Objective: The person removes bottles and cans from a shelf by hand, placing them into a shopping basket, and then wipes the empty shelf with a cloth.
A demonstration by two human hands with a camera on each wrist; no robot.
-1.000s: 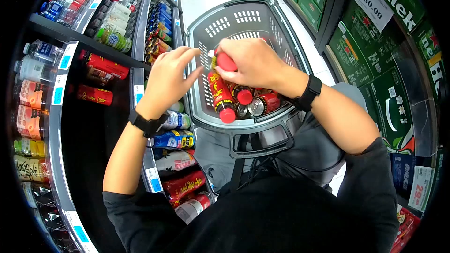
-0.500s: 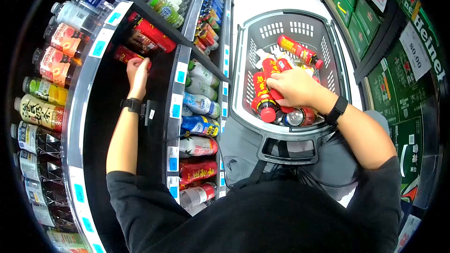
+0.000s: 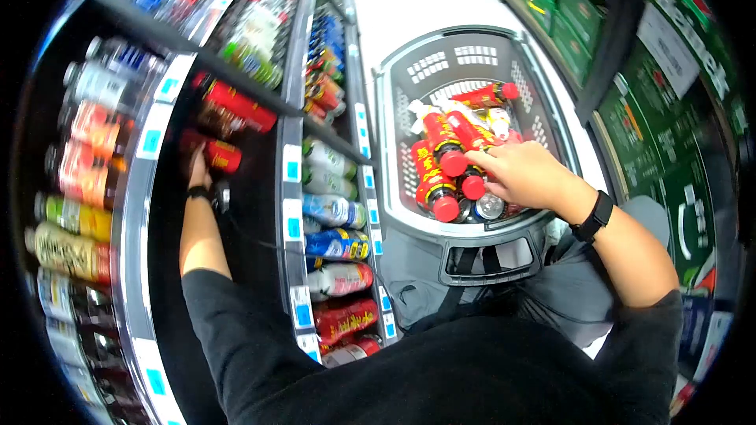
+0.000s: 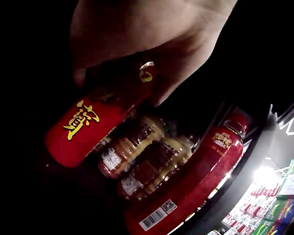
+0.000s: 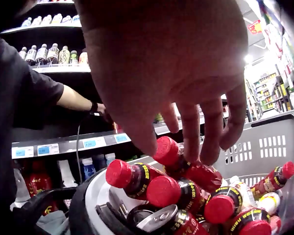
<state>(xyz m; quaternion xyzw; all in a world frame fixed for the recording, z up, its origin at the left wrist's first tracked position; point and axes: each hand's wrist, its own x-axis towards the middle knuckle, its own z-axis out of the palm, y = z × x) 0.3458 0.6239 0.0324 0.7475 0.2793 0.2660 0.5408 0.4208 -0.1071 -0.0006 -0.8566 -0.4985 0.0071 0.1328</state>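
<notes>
Inside the dark shelf, my left hand [image 3: 198,165] grips a red bottle [image 3: 223,157]. The left wrist view shows the thumb and fingers on either side of that red bottle [image 4: 81,129], which has yellow lettering; its far end is hidden under the hand. Over the basket [image 3: 386,110], my right hand [image 3: 529,177] hovers at red-capped bottles [image 3: 441,142]. From the right wrist, the right hand [image 5: 171,73] has loosely bent, spread fingers just above the red caps [image 5: 164,191], gripping nothing; whether a fingertip touches one is unclear.
More red bottles [image 4: 186,181] lie beside the gripped one. A shelf edge with price tags [image 3: 293,212] runs between the dark shelf and the basket. Cans [image 3: 490,206] sit at the basket's near end. Green cartons [image 3: 646,122] line the right side.
My left hand went from beside the basket into the shelf and took hold of a red bottle. My right hand lowered a red bottle into the basket and let go.
</notes>
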